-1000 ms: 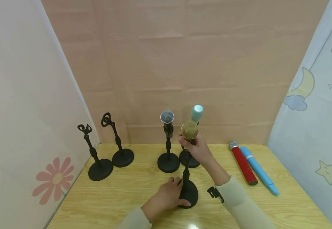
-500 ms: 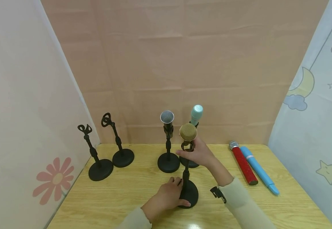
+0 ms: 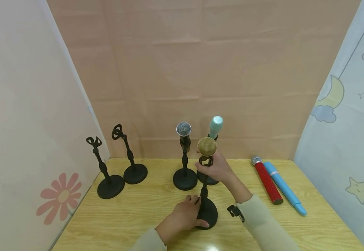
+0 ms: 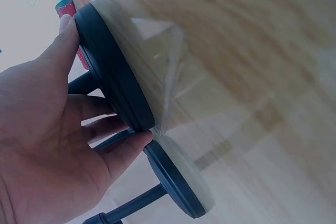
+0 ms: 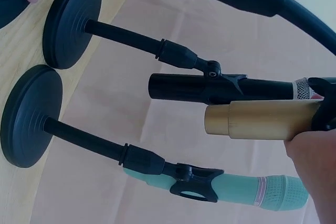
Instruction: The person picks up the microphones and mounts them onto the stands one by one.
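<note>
My left hand [image 3: 185, 213] grips the round base [image 3: 209, 213] of the nearest black microphone stand, thumb at the front edge and fingers behind. The left wrist view shows thumb and fingers [image 4: 126, 153] around that base [image 4: 113, 66]. At the stand's top, my right hand [image 3: 217, 167] holds a gold microphone [image 3: 207, 147], its mesh head up. In the right wrist view the gold handle [image 5: 268, 119] passes into the black clip [image 5: 326, 106], with part of the hand [image 5: 310, 163] against it. Most of the right fingers are hidden.
Behind stand a black microphone with a silver head [image 3: 183, 129] and a mint microphone [image 3: 216, 126], each on a stand. Two bare stands [image 3: 110, 186] [image 3: 135, 173] are at the left. A red microphone [image 3: 268, 183] and a blue one [image 3: 285, 188] lie at the right on the wooden table [image 3: 131, 212].
My right hand has lowered the gold microphone slightly into the stand's clip, and the hand has shifted down beside the clip. The left hand has stayed on the base.
</note>
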`<state>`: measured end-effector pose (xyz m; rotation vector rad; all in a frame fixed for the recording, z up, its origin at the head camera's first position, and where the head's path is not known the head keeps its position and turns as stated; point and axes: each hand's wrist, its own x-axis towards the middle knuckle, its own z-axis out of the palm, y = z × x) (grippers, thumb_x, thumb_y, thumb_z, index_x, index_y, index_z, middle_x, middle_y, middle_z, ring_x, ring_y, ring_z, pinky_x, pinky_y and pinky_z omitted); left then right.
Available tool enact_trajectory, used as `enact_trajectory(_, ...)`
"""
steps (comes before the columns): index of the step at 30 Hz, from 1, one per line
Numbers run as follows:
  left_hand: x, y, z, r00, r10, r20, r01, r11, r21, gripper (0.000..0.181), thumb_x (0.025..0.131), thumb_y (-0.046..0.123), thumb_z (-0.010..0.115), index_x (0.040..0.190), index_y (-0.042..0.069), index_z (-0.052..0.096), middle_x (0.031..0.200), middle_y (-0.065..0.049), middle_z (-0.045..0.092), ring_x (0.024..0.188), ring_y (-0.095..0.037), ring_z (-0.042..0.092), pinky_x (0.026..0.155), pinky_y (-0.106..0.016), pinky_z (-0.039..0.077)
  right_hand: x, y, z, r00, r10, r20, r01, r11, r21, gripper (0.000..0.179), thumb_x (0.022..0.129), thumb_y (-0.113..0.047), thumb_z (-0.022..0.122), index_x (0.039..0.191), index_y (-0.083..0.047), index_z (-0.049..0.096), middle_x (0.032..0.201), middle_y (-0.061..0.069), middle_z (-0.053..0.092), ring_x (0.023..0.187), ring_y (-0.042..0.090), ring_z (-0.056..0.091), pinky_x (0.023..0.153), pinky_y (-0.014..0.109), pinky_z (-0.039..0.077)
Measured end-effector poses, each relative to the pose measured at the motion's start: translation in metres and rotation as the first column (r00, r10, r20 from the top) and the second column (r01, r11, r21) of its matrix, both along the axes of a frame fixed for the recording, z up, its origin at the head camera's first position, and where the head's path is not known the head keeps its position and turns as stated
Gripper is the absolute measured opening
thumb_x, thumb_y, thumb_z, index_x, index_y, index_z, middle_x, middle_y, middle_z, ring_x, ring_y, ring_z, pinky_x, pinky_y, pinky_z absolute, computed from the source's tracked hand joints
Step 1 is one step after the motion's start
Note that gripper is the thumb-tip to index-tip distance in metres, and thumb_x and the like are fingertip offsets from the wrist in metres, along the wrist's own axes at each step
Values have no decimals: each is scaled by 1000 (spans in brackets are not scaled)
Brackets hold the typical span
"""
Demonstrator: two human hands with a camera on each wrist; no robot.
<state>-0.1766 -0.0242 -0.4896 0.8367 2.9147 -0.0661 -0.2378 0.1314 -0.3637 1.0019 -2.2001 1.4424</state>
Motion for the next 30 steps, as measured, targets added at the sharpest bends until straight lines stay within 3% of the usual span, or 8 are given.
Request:
enact_trajectory(6, 2, 0, -1, 1000, -15, -20, 14, 1000, -20, 97, 81, 82, 52, 150, 14, 50, 143, 1, 51, 124, -19, 52, 83, -26, 58, -4, -2, -3, 998, 62, -16, -63, 995, -81, 37, 78, 10, 75, 111, 0, 59, 100, 7, 64, 93, 13, 62, 82, 29, 55)
enact_trajectory(15, 1, 0, 1, 999, -18, -29, 17, 1000, -23, 97, 81, 82, 52, 150, 14, 51, 140, 1, 52, 122, -19, 52, 82, -26, 58, -2, -3, 1, 996, 71, 62, -66, 994, -83, 26, 82, 5, 76, 104, -2, 64, 94, 3, 69, 89, 22, 67, 82, 27, 56)
enact_trajectory(19, 1, 0, 0, 999, -20, -32, 19, 999, -27, 97, 81, 83, 51, 150, 15, 51, 141, 1, 52, 122, -19, 53, 81, -26, 58, 1, -3, 1, 998, 26, -64, -25, 1000, 3, 18, 84, 1, 76, 97, -9, 68, 92, 5, 71, 88, 16, 69, 81, 28, 58)
enact_trajectory(23, 0, -1, -1, 999, -16, -31, 16, 1000, -26, 98, 80, 83, 51, 150, 15, 51, 143, 1, 51, 125, -19, 53, 82, -27, 59, 5, -3, 1, 982, -32, -187, 45, 997, 63, 19, 84, 1, 77, 95, -13, 70, 91, 4, 71, 87, 13, 69, 81, 28, 58)
enact_trajectory(30, 1, -1, -4, 1000, -9, -27, 9, 1000, -7, 98, 80, 83, 52, 151, 15, 50, 142, 1, 51, 123, -19, 53, 80, -26, 59, 8, -4, 1, 991, -56, -120, 61, 998, 33, 16, 85, 2, 77, 95, -8, 69, 92, 8, 70, 88, 23, 69, 82, 27, 56)
